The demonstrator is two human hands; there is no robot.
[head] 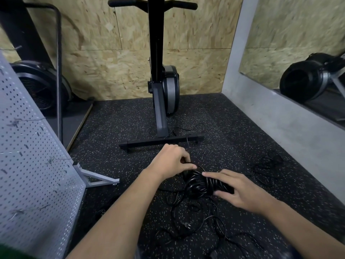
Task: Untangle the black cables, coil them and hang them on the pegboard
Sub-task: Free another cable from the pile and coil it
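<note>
Closest to the camera, loose black cables [196, 219] sprawl in overlapping loops on the speckled rubber floor [119, 128], between the two bare forearms. A plug [186, 224] lies among them.

Just beyond, a thick coil [197, 181] of black cable sits above this tangle. The right hand [237, 190] grasps it from the right side, with the fingers laid over the top of the windings and the thumb tucked against the near edge. The left hand [170, 159] is just beside the coil's far left edge. Its fingers are curled and seem to pinch a single strand [200, 167] that runs down into the coil, though the exact contact is hard to make out.

At the left edge stands a white pegboard [28, 156] on a white metal foot [99, 179], tilted in this view, with several wire hooks [56, 160] sticking out of it. No cable hangs on it. To the right, well apart from the hands, a smaller tangle [268, 161] of black cable lies near the grey wall base.

Farther off, an upright black exercise machine [164, 90] stands on a crossbar foot, with a thin wire [188, 128] on the floor beside it. A round fan housing [41, 86] sits at far left. Chipboard [112, 62] covers the back wall, and a mirror [298, 43] is on the right.
</note>
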